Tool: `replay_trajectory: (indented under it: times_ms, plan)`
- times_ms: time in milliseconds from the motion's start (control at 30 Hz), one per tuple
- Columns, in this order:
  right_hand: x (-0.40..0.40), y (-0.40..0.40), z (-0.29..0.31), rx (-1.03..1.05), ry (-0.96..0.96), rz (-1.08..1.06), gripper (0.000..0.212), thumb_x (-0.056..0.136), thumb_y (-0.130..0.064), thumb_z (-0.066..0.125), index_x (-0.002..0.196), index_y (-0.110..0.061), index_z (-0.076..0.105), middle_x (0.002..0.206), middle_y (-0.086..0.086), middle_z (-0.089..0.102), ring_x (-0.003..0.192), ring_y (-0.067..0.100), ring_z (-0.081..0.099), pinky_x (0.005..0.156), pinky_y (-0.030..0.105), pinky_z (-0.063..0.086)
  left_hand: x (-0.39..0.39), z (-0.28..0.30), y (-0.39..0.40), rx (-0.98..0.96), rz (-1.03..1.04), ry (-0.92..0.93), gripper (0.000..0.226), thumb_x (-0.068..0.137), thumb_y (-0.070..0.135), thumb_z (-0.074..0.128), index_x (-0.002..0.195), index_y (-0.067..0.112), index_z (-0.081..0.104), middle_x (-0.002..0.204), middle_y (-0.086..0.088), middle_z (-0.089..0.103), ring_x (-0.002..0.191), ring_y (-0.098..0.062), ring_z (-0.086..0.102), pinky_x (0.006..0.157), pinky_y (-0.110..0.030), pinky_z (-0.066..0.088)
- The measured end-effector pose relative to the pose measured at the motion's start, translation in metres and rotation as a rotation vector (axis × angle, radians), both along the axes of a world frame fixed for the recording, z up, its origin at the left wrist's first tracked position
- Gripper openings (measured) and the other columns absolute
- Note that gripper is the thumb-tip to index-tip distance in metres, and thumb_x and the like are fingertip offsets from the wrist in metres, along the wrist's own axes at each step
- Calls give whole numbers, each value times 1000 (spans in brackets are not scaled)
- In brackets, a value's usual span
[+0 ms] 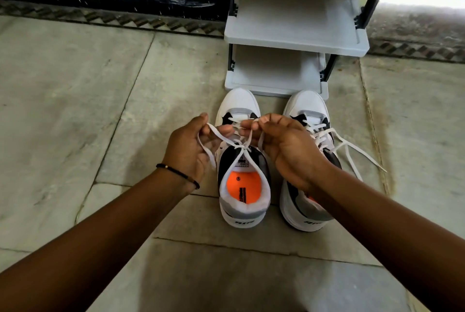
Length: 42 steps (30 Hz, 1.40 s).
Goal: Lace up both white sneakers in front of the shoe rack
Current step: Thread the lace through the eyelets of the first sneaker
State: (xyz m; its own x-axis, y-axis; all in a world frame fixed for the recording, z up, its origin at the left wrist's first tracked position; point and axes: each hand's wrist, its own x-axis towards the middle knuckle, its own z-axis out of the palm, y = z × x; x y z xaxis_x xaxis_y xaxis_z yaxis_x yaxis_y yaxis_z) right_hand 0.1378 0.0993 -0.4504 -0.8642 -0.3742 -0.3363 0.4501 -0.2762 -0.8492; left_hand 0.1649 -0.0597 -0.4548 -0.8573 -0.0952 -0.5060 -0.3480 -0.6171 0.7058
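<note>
Left grip (191, 145) closed on one lace loop (214, 133); right grip (284, 140) closed on the other lace end (260, 139). Both strands met at a crossing (242, 147) just above the tongue (242, 160) of the left sneaker (245, 201). Knot judged as half formed, not yet drawn tight.

Risks noted from this state:
- Loss of tension at the crossing if either pinch relaxed; probable collapse of the loop and a repeat of the step.
- Uneven pull, left against right; likely a lopsided bow or one tail dragged back through.
- Lift or tilt of the sneaker off the floor (75, 110) under upward pull, since unheld at the heel.

Right sneaker (305, 186) stood just beside the left one, partly hidden under the right forearm, with loose laces (352, 150) trailing across the floor. Judged as untied; possible snag of those tails by the right wrist during tightening.

Both toes placed close to the base of the shoe rack (276, 82), lower shelves bare.
</note>
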Motion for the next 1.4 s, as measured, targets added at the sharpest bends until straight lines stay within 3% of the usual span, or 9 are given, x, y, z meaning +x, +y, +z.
replay_trajectory:
  times_ms: [200,400,533,667,867,933,1067,1233,1400]
  plan:
    - [-7,-9,-8,-87,-130,15,23,96,-6,40,85,-1,60,74,10,65,61,15,64,62,25,56,-3,-13,11,-18,-18,167,33,99,14,26,75,10,49,48,5,52,46,-8,50,53,-20,50]
    - [-3,4,-10,-127,-130,36,18,91,1,41,94,3,59,73,8,66,62,14,62,67,25,56,2,-16,8,-165,-219,274,27,97,3,28,90,8,54,65,-1,54,56,-10,53,60,-19,52]
    - [-4,4,-12,-70,-74,64,24,91,4,41,96,-2,64,79,10,68,68,18,65,72,29,58,6,-17,6,-336,-285,383,27,93,-1,38,89,14,61,66,6,65,63,-6,58,66,-17,52]
    - [-9,-1,-8,-71,-21,86,22,90,8,41,97,2,62,79,13,70,68,21,68,65,31,59,8,-16,3,-391,-288,421,24,81,2,49,83,16,68,71,4,73,69,-6,65,67,-17,52]
    - [-11,2,-12,14,-5,137,25,87,9,48,107,4,63,96,17,71,84,32,68,67,35,60,13,-13,-1,-381,-364,318,25,81,-10,53,89,12,44,68,2,76,69,-12,72,61,-15,53]
    - [-14,2,-11,102,47,120,24,84,10,54,106,5,64,95,17,72,81,27,71,63,31,59,12,-12,-1,-381,-386,306,24,79,-10,55,88,11,47,68,2,75,69,-12,72,65,-17,54]
    - [-19,-4,-11,289,174,51,14,76,11,64,88,4,63,66,6,72,57,13,68,46,19,50,8,-10,-2,-373,-432,292,20,79,-9,56,91,6,52,69,2,76,70,-14,72,66,-18,55]
    - [-20,-5,-11,460,409,131,12,76,9,66,79,-3,67,74,15,72,68,22,69,63,32,57,6,-9,-3,-341,-426,214,34,74,-3,61,105,-11,51,71,-2,76,71,-15,72,64,-19,55]
    - [-25,3,1,659,703,410,15,78,3,67,85,-9,74,81,8,75,77,17,71,76,35,58,4,-6,-2,-362,-466,194,36,64,11,66,98,2,58,71,-2,76,70,-16,72,66,-21,57]
